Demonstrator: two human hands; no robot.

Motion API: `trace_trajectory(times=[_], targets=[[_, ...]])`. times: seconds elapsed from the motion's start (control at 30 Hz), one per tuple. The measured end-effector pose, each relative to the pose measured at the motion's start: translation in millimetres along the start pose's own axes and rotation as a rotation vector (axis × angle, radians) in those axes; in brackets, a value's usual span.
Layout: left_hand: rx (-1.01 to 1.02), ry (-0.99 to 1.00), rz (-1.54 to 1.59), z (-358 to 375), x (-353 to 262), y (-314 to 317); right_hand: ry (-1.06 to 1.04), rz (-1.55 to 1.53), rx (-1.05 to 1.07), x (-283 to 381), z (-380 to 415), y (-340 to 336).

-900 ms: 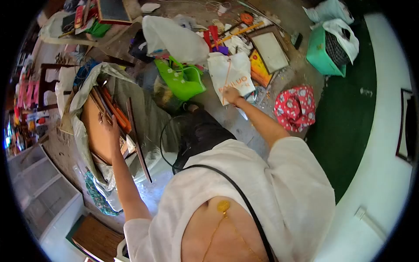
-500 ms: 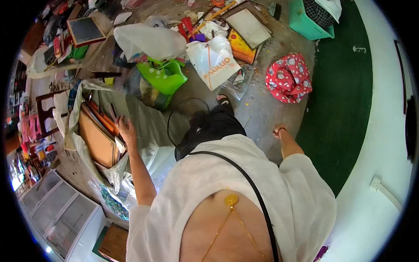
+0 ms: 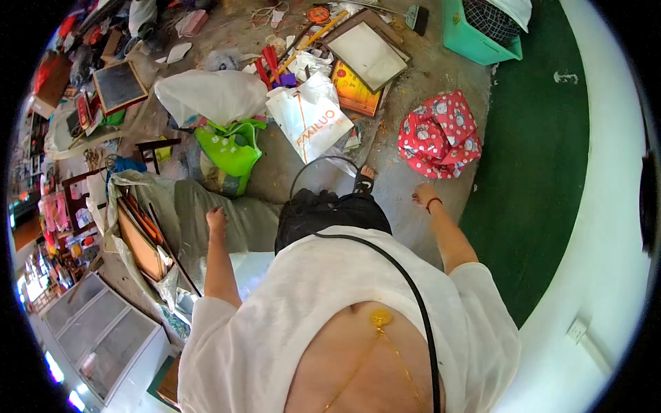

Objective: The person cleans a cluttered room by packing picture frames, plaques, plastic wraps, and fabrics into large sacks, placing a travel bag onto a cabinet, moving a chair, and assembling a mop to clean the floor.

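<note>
My left hand (image 3: 217,220) hangs with its fingers curled closed, and nothing shows in it. It is just right of a big grey sack (image 3: 224,206) that holds several flat brown and orange boards (image 3: 140,241). A thin dark-edged panel (image 3: 172,249) leans at the right side of these boards, apart from my hand. My right hand (image 3: 425,195), with a dark red bracelet (image 3: 433,202) on the wrist, is loosely closed and seems to hold nothing. A red polka-dot cloth bundle (image 3: 441,134) lies just beyond it on the floor.
Ahead lie a white printed bag (image 3: 310,117), a green bag (image 3: 231,148), a white plastic bag (image 3: 210,95) and picture frames (image 3: 368,55). A teal bin (image 3: 475,38) stands at the far right near the white wall (image 3: 606,206). Clutter fills the left, above a glass-doored cabinet (image 3: 103,337).
My left hand has come away from the thin panel at the sack and closed. The panel now leans inside the sack. My right hand has moved slightly forward and left as the view shifted.
</note>
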State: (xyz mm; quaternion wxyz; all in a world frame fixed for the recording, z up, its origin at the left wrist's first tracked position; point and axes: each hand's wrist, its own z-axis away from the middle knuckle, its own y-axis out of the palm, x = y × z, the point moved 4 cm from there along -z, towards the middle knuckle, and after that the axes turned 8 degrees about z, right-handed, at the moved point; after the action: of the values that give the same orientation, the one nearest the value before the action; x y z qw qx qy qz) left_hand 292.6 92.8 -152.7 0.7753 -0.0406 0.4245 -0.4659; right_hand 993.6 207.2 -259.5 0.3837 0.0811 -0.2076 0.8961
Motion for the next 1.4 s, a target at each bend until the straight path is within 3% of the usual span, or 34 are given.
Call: trace_trajectory(times=[0.07, 0.1, 0.17, 0.3, 0.4, 0.43, 0.47, 0.53, 0.7, 0.87, 1.0, 1.1, 1.17, 1.2, 1.27, 1.4], targets=[[0.027, -0.015, -0.021, 18, -8, 34, -0.031, 0.07, 0.133, -56, -61, -32], [0.076, -0.026, -0.041, 22, -13, 54, -0.034, 0.073, 0.147, -43, -59, -48], [0.114, 0.002, -0.063, 38, -32, 91, 0.208, -0.263, -0.023, -22, -29, -97], [0.179, 0.033, -0.011, 49, -82, 173, 0.16, -0.238, -0.195, 17, -58, -150], [0.34, 0.054, 0.002, 30, -121, 237, 0.03, -0.04, -0.144, 26, -124, -164], [0.367, 0.09, -0.042, 18, -130, 263, 0.084, -0.125, -0.162, 88, -78, -168], [0.4, 0.126, -0.08, 6, -140, 296, 0.094, -0.121, -0.168, 89, -93, -174], [0.491, 0.184, -0.071, -51, -134, 365, -0.041, -0.16, -0.069, 101, -153, -163], [0.667, 0.363, -0.261, -112, -130, 551, -0.203, 0.286, -0.201, 143, -242, -167], [0.721, 0.432, -0.471, -174, -93, 684, -0.372, 0.374, -0.411, 171, -393, -168], [0.784, 0.606, -0.508, -231, -56, 770, -0.246, 0.244, -0.451, 158, -559, -164], [0.756, 0.654, -0.57, -263, -20, 804, -0.099, 0.041, -0.529, 159, -640, -156], [0.748, 0.852, -0.735, -269, -13, 809, -0.061, -0.034, -0.59, 172, -662, -149], [0.74, 0.85, -0.733, -282, -8, 815, -0.033, -0.066, -0.716, 186, -669, -157], [0.515, 1.077, -0.856, -311, -4, 814, -0.016, -0.099, -0.84, 200, -690, -166], [0.41, 0.929, -0.974, -365, 0, 783, 0.039, -0.396, -0.703, 202, -728, -172]])
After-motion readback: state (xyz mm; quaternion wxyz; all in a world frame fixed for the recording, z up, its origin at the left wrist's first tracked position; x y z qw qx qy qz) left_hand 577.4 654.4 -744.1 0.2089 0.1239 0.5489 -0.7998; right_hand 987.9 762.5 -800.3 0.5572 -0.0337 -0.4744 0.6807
